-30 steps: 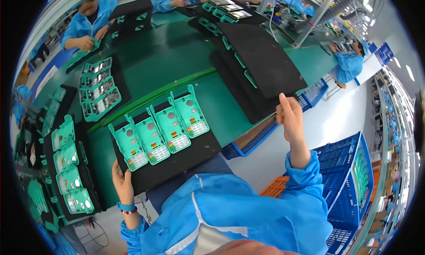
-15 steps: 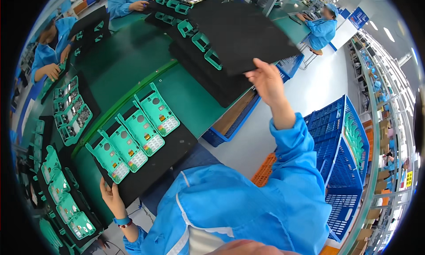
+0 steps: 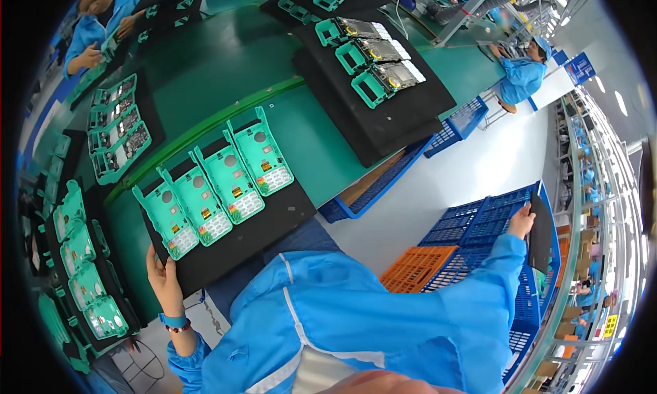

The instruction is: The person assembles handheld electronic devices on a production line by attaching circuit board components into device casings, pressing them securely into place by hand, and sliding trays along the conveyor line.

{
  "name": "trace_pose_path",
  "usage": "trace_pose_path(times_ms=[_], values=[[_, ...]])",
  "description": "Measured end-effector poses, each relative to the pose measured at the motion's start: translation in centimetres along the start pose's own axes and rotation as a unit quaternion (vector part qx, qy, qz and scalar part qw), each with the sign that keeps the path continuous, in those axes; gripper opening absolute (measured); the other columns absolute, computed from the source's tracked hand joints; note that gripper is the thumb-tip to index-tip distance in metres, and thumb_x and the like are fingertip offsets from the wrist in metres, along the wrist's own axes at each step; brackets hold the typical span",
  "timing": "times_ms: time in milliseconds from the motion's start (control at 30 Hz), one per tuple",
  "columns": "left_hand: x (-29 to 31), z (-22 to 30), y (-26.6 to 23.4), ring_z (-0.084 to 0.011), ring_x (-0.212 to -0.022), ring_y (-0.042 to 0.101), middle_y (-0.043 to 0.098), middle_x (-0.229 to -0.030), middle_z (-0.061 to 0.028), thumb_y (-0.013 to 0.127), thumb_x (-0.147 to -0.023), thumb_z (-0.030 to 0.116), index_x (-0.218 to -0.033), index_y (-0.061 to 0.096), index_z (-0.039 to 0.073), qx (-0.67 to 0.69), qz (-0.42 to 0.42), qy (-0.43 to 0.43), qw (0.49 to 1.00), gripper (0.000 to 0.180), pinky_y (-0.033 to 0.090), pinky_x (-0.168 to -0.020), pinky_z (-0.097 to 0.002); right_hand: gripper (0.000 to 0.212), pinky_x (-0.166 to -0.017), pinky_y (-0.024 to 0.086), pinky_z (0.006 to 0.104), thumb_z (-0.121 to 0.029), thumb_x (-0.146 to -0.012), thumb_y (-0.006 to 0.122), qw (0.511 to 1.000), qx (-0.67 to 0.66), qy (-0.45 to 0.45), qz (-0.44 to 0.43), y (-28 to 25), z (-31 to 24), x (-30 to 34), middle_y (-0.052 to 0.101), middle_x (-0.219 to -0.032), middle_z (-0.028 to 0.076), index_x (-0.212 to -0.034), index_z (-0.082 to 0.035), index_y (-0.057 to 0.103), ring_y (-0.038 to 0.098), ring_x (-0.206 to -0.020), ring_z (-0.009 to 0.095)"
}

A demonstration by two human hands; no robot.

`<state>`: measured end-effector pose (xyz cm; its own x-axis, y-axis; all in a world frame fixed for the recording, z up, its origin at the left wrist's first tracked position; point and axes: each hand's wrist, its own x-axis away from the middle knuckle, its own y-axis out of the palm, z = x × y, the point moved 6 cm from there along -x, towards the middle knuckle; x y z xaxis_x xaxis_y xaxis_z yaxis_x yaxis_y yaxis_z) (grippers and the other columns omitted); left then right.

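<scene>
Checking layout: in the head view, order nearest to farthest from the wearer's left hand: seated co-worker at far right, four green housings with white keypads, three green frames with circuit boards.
1. Four green housings with white keypads, just ahead.
2. Three green frames with circuit boards, ahead right.
3. Seated co-worker, far right.

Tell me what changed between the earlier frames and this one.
The right hand has carried the black sheet off the far-right black mat, rightward to the blue crates, uncovering three circuit boards there. The left hand stays at the left edge of the black board; its four green casings look unmoved.
</scene>
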<state>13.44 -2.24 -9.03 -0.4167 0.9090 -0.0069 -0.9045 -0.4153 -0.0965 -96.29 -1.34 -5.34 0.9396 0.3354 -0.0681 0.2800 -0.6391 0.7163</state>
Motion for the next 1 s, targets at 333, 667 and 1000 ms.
trace_pose_path(times_ms=[333, 667, 1000], values=[[-0.7, -0.1, -0.7, -0.0169, -0.113, 0.059, 0.059, -0.128, -0.0178, 0.049, -0.097, -0.002, -0.147, 0.031, -0.006, -0.048, -0.011, -0.028, 0.998, 0.054, 0.046, -0.096, -0.027, 0.04, -0.092, 0.046, 0.032, -0.032, -0.103, 0.053, 0.94, 0.032, 0.222, -0.258, 23.1, 19.2, 15.5, 0.063, -0.122, 0.015, -0.131, -0.003, 0.051, 0.056, -0.096, 0.018], [1.9, 2.3, 0.8, -0.0084, -0.09, 0.053, 0.056, -0.109, -0.0031, 0.06, -0.092, 0.0, -0.145, 0.042, -0.002, -0.155, 0.08, -0.036, 0.984, 0.056, 0.043, -0.077, -0.0205, 0.036, -0.058, 0.037, 0.0227, -0.032, -0.105, 0.047, 0.834, 0.401, -0.209, -0.317, 37.6, 18.6, 29.9, 0.052, -0.075, -0.001, -0.095, -0.003, 0.065, 0.045, -0.066, 0.007], [0.1, 4.1, 2.1, -0.0209, -0.084, 0.052, 0.051, -0.097, -0.011, 0.068, -0.083, 0.006, -0.132, 0.055, -0.004, -0.309, 0.083, 0.092, 0.943, 0.051, 0.047, -0.075, -0.0311, 0.011, -0.066, 0.043, 0.0232, -0.004, -0.093, 0.062, 0.756, 0.402, -0.356, -0.375, 36.8, 16.7, 42.9, 0.061, -0.098, 0.007, -0.103, 0.0, 0.064, 0.055, -0.081, 0.012]])
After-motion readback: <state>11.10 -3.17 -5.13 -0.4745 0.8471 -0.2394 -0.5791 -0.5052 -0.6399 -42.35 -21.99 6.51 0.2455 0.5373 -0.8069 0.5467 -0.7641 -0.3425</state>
